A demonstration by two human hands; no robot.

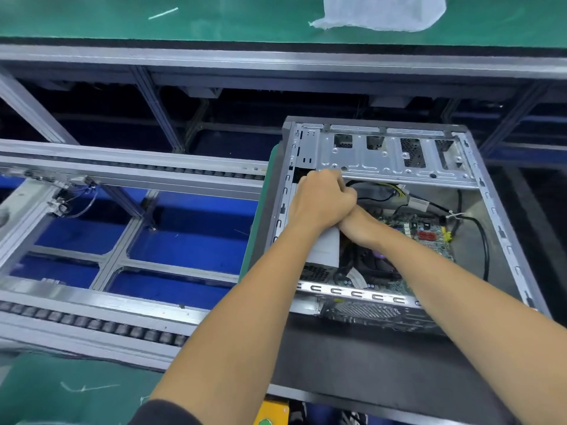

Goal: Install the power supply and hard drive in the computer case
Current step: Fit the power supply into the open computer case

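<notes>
Head view looks down into the open case [478, 210], which lies on its side on a dark mat, at the right end of a roller conveyor [92, 323]. Both hands meet at the case's left wall. The left hand [322, 200] is curled into a fist just under the drive cage [389, 157], its knuckles against the cage's near edge; what it grips, if anything, is hidden. The right hand [357, 227] crosses beneath the left wrist, so its fingers are covered and I cannot tell whether it is open or closed. Directly below both hands sits the grey power supply [325, 250], already inside the case against the left wall, its long axis running from the near rail toward the cage. The left hand is the nearer to its far end. Black cables [478, 237] trail from that end rightward across the motherboard [429, 237]. No hard drive shows. My reading is that the supply is being pushed home or its leads sorted; room is tight there, with the cage above and the wall alongside. Green tabletop [214, 19] lies beyond the conveyor.
</notes>
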